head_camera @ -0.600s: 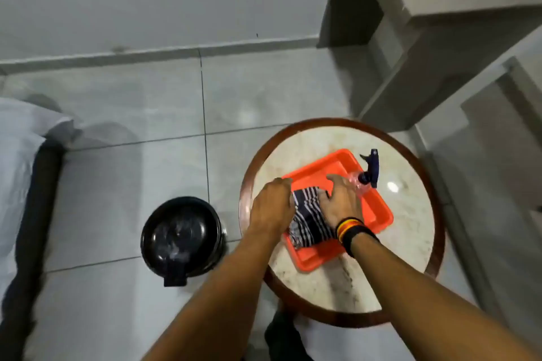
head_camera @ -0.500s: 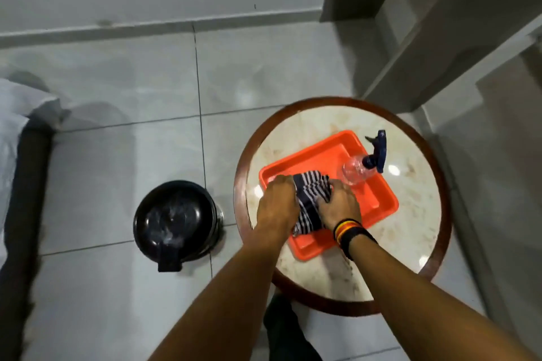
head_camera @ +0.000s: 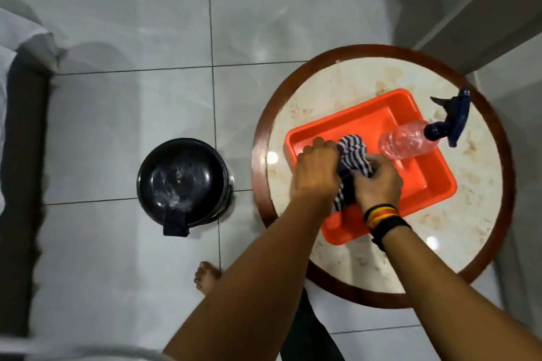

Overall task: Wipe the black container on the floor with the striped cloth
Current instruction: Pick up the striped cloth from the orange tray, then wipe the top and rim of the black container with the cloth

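Observation:
The black round container (head_camera: 181, 183) stands on the tiled floor, left of the round table, with its handle toward me. The striped cloth (head_camera: 352, 155) is bunched over the orange tray (head_camera: 381, 114) on the table. My left hand (head_camera: 316, 170) grips the cloth's left side and my right hand (head_camera: 378, 182) grips its right side, both above the tray's near-left part. Much of the cloth is hidden under my hands.
A clear spray bottle (head_camera: 410, 139) with a dark blue trigger lies on the tray's right rim. The marble-topped table (head_camera: 457, 214) has a brown rim. My bare foot (head_camera: 206, 277) is on the floor near the container. A dark bed edge (head_camera: 20, 184) runs along the left.
Both hands have bunched the cloth up more tightly between them. The camera has tilted down and moved closer, so my foot now shows.

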`<action>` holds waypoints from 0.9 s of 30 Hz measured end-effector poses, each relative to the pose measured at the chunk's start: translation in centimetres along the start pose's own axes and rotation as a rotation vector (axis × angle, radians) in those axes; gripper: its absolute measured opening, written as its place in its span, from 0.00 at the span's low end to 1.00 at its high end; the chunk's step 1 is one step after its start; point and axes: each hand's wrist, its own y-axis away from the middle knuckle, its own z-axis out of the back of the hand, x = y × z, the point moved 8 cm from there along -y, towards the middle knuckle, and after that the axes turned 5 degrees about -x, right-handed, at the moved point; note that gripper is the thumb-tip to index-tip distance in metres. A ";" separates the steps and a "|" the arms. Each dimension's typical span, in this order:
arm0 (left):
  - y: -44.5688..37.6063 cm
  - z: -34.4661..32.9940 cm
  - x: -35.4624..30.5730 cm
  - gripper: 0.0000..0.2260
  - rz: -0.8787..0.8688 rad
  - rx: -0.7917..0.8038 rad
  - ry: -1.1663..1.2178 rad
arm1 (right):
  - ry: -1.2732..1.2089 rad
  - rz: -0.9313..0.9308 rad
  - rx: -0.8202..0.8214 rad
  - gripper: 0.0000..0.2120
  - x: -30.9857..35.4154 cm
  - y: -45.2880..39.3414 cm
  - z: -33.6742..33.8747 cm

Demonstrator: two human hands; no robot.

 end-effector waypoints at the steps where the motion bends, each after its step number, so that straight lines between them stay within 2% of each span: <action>1: 0.4 1.2 0.1 0.18 0.015 -0.025 0.105 | -0.051 0.009 -0.039 0.16 0.8 0.2 0.8; 4: 2.3 5.7 0.7 0.17 0.049 -0.152 0.380 | -0.176 0.095 -0.105 0.14 4.1 0.9 3.0; 7: 4.3 10.8 4.0 0.17 0.142 -0.271 0.529 | -0.278 0.198 -0.052 0.15 9.4 3.0 3.1; 10: 6.5 14.8 9.5 0.14 0.259 -0.390 0.623 | -0.315 0.341 0.035 0.17 15.4 6.2 0.3; 13: 8.9 15.8 15.9 0.09 0.398 -0.426 0.702 | -0.261 0.428 0.134 0.19 19.4 9.6 -4.6; 18: 13.8 11.6 28.0 0.08 0.641 -0.429 0.883 | -0.046 0.484 0.364 0.15 19.8 15.3 -16.9; 24: 15.5 2.0 37.3 0.06 0.847 -0.395 0.930 | 0.256 0.598 0.559 0.13 16.8 17.7 -30.3; 27: 15.5 -3.0 40.4 0.13 0.885 -0.338 0.993 | 0.335 0.715 0.627 0.15 15.7 17.9 -36.4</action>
